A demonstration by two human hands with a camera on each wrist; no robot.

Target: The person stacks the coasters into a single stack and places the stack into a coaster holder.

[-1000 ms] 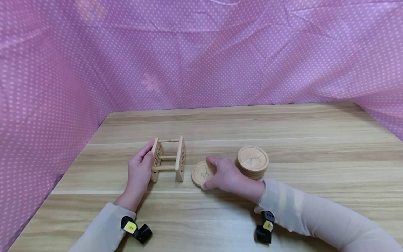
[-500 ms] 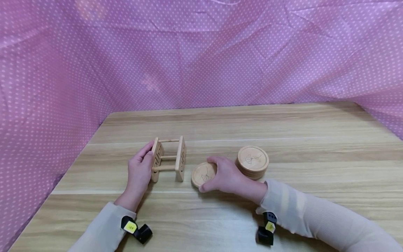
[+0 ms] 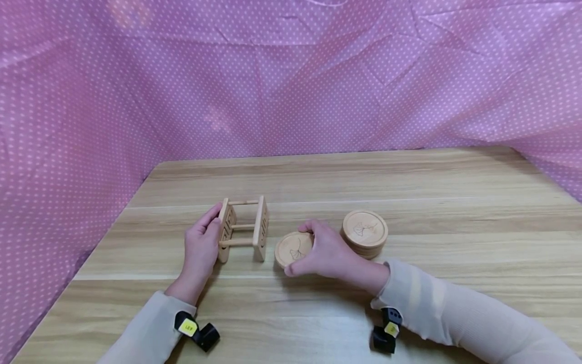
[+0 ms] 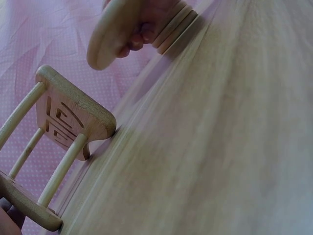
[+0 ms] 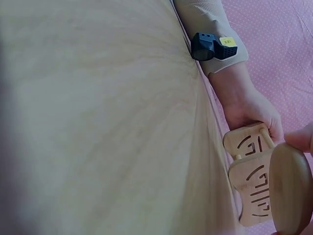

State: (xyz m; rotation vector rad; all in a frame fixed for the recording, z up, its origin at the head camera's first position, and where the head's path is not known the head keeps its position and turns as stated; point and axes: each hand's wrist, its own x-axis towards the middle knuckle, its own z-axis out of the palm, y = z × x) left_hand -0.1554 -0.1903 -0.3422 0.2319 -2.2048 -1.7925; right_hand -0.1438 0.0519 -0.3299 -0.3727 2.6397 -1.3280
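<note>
By the thumb and fingers of the right hand, a round wooden coaster engraved with a leaf design is gripped at its rim; in the left wrist view it is seen tilted and clear of the table. The fingers of the left hand are laid against the outer face of the left side panel of a wooden coaster rack, by which the rack seems to be steadied; whether they are curled round the panel cannot be told.

The rack, made of two fretwork panels joined by rods, is stood upright on the table. The coaster is held just beside its right panel, apart from it, between the rack and a stack of matching coasters. The stack is placed near the right wrist; its exact count cannot be made out.

As to progress, an early point may be judged: one coaster is in hand, none is seen between the rack's panels, and the others are left piled, presumably to be handled in turn.

Farther out, the table is enclosed by a pink polka-dot cloth.
</note>
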